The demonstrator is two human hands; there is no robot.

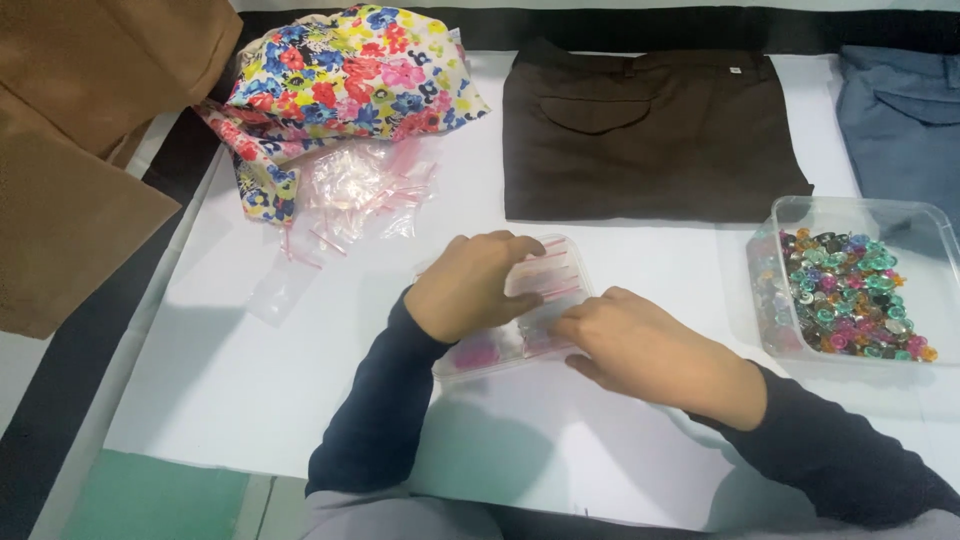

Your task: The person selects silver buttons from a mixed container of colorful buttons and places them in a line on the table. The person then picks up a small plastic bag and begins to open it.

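The left hand (468,285) lies flat, fingers spread and unclenched, pressing down on the far left part of a stack of small clear zip bags (540,290) with pink seal strips. The right hand (640,345) rests on the near right corner of the same stack, its fingertips bent onto the plastic; whether that grip pinches a bag or only presses it, I cannot tell. The stack sits on the white counter (250,380) between the two hands, touching both, with some pink beads (478,352) showing through the plastic at its near left edge.

To the right, well apart, stands a clear plastic tub (860,215) holding a heap of colourful beads (850,290). Far left of the hands lies a loose pile of empty zip bags (355,190), just beside a floral cloth bag (350,75). Folded dark brown trousers (650,135) lie at the far edge of the counter, with blue-grey trousers (900,110) at the far right. A tan garment (80,140) lies at the far left.
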